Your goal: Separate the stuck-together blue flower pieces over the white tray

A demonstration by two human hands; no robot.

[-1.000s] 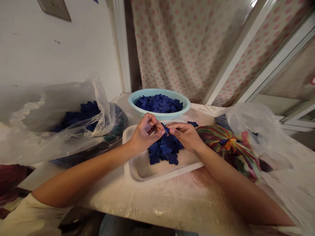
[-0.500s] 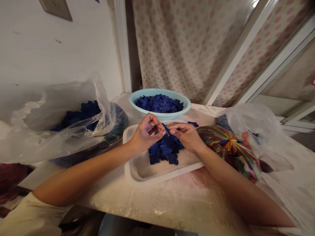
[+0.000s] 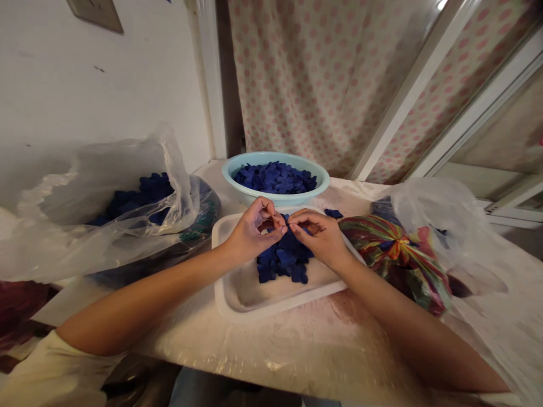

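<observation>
Both hands are held close together above a shallow white tray (image 3: 224, 308), their fingertips all but meeting. The left hand (image 3: 259, 228) and the right hand (image 3: 320, 233) are each bent into a fine pinch, thumb against finger, and a small blue piece (image 3: 287, 219) appears to be gripped between them; it is mostly hidden by the fingers, so its shape and the exact hold cannot be told. Directly below, a loose pile of blue pieces (image 3: 283, 263) is spread in the tray, with petal-like edges showing. For work this fine, the piece is best gripped by its very edge with light, even pressure from both sides, since thin, soft material, as it seems to be, could be creased or torn by a hard tug. The wrists should be kept low and steady, so that anything dropped is caught by the tray. If two layers are stuck together, they are better parted by a slow roll of thumb and finger than by a jerk. Care should be taken that the pile is not dragged by the knuckles. Behind the tray, a pale blue basin (image 3: 275, 199) heaped with similar pieces is set on the bench (image 3: 271, 350), and a single stray piece (image 3: 333, 213) is seen just beyond the tray's right side, near a knotted striped bag (image 3: 394, 249).
</observation>
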